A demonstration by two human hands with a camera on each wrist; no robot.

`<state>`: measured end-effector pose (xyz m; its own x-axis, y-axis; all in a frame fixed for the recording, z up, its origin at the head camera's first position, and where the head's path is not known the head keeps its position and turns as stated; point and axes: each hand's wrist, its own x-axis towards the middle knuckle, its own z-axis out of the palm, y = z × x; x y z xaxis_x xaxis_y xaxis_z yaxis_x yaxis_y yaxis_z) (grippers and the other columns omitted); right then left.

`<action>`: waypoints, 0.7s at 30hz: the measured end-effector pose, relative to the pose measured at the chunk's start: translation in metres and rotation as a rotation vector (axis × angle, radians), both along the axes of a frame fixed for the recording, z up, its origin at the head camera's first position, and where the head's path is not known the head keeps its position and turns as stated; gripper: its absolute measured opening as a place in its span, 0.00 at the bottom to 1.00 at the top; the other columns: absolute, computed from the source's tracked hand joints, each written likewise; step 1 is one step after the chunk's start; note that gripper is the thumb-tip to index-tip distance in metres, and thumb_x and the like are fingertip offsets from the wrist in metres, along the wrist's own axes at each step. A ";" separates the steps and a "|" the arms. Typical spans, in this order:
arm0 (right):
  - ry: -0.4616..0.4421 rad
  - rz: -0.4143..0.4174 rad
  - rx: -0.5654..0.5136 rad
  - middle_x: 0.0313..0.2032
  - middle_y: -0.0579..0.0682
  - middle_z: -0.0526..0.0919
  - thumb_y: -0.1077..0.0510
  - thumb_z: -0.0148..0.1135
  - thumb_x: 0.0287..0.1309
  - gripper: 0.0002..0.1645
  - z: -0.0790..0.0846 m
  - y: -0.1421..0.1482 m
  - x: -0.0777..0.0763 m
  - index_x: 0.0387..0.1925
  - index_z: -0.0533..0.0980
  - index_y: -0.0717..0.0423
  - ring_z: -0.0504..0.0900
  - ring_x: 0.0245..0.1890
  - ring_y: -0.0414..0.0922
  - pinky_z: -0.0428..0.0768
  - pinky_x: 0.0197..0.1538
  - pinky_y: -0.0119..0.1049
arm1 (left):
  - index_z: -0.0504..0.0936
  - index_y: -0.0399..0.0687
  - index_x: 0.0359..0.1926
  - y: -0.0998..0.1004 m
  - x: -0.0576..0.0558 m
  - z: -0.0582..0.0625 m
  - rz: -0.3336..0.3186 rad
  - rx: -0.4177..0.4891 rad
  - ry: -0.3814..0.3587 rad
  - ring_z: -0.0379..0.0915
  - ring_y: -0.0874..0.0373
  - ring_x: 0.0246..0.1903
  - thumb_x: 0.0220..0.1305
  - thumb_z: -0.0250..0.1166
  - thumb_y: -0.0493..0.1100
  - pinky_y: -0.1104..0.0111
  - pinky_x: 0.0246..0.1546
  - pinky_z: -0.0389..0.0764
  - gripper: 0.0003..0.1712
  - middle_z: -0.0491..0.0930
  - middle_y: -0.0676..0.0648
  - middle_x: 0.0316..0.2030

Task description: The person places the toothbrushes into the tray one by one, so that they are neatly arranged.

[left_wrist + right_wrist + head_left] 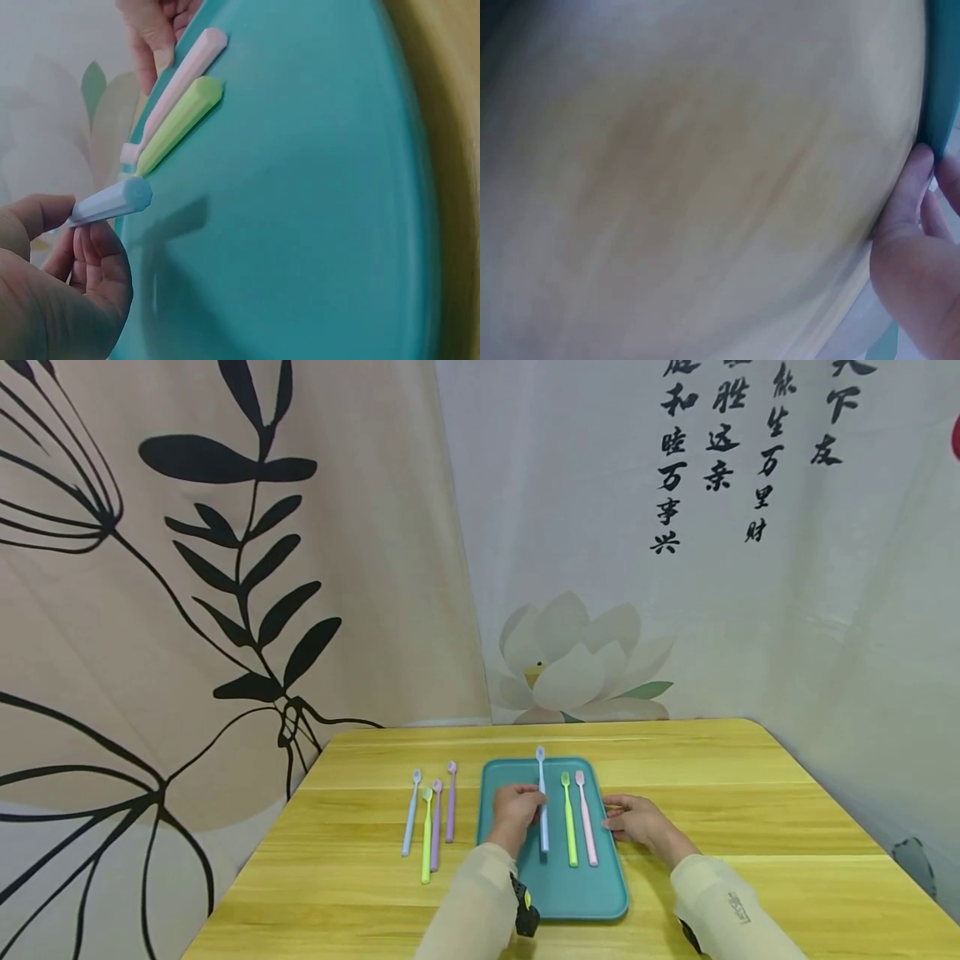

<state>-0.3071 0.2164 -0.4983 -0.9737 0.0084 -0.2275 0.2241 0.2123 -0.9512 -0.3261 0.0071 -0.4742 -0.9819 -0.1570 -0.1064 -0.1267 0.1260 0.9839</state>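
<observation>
By printed cloth (750, 635), a table (337, 868) bears a tray (573, 895) of toothbrushes (571, 835), left hand (516, 814) pinching a blue toothbrush (543, 833), right hand (637, 820) the rim (617, 870)

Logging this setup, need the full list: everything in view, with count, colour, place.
Wood-grain table: 1, yellow, foreground.
Shallow rectangular tray: 1, teal, on table.
Slim raised toothbrush: 1, pale blue, over tray.
Slim lying toothbrushes: 2, lime and pink, on tray.
Slim loose toothbrushes: 4, pale blue, lime, two purple, on table left of tray.
Cloth backdrop: count unclear, beige with black plants left, pale with flower and lettering right, behind table.
Long fabric sleeves: 2, cream, bottom of frame.
Small wrist devices: 2, black, one per wrist.
Left grip: 1, bare hand, pinching raised toothbrush.
Right grip: 1, bare hand, at tray's right edge.
</observation>
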 end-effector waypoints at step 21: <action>-0.009 -0.007 0.023 0.47 0.62 0.76 0.73 0.61 0.60 0.31 0.001 -0.001 0.002 0.65 0.67 0.72 0.80 0.41 0.48 0.83 0.45 0.41 | 0.87 0.36 0.37 0.013 0.004 -0.011 -0.004 -0.133 -0.018 0.76 0.58 0.25 0.55 0.70 0.31 0.67 0.26 0.79 0.07 0.82 0.47 0.27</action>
<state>-0.3055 0.2155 -0.4975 -0.9716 0.0210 -0.2358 0.2341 0.2324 -0.9440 -0.3217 0.0196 -0.4854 -0.9807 -0.1665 -0.1025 -0.1433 0.2556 0.9561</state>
